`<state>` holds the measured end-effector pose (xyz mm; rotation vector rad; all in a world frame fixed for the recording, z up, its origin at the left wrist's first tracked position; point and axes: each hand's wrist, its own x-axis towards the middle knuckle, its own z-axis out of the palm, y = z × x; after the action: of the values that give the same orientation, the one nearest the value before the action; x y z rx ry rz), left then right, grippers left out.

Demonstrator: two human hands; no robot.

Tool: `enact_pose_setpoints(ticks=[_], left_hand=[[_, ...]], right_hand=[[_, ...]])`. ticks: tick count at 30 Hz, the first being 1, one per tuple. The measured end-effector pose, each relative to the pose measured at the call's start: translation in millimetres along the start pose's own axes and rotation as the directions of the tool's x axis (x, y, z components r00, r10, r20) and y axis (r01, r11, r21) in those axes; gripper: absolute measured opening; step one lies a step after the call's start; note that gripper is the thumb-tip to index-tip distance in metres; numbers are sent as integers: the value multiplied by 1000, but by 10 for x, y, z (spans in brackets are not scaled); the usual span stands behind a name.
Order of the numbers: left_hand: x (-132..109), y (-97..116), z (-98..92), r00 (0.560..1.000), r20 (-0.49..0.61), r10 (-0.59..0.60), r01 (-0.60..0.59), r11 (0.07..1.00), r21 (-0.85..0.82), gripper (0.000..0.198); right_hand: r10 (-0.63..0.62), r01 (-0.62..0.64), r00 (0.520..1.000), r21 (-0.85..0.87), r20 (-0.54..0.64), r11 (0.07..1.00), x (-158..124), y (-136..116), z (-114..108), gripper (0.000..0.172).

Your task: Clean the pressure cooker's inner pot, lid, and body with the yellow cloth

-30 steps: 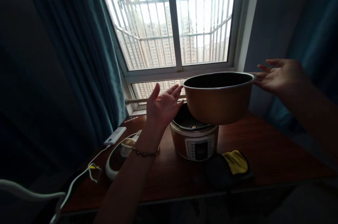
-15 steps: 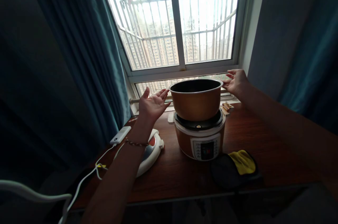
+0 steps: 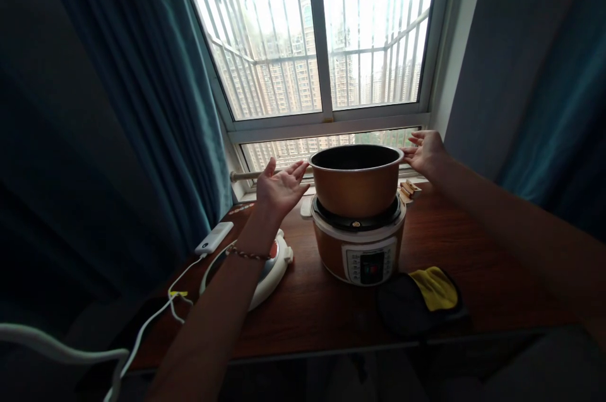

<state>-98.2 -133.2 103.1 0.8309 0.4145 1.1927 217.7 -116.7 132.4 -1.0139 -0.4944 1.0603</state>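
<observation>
A copper-coloured inner pot [image 3: 356,190] with a dark inside and pale rim is held between my two hands over the rice cooker [image 3: 326,247]. My left hand [image 3: 283,189], palm up, has its fingertips at the left side of the rim. On the opposite side, the fingers of my right hand [image 3: 425,151] grip the rim. The pot's base overlaps the cooker's dark opening in view; whether it touches there I cannot tell. Left of the cooker, the detached lid [image 3: 267,288] lies on the table, partly hidden by my left forearm.
A dark pouch with a yellow cloth [image 3: 438,288] lies at the table's [image 3: 492,263] front right. A white power strip [image 3: 214,238] and cables [image 3: 150,326] are on the left. Small wooden pieces [image 3: 408,189] sit behind the cooker, near the window [image 3: 326,42].
The inner pot and both hands have shifted slightly right relative to the cooker. My fingers stay at the rim on both sides. The view has moved a little.
</observation>
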Motion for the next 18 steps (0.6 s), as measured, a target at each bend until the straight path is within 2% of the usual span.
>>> enact_pose_setpoints(ticks=[6, 18], left_hand=[[-26, -71, -68, 1000, 9, -7, 7, 1000, 12, 61], [-90, -268, -228, 998, -46, -53, 52, 998, -20, 55]], right_hand=[[5, -5, 1000, -4, -13, 1000, 28, 117, -66, 16], [55, -56, 998, -15, -44, 998, 96, 387, -215, 10]])
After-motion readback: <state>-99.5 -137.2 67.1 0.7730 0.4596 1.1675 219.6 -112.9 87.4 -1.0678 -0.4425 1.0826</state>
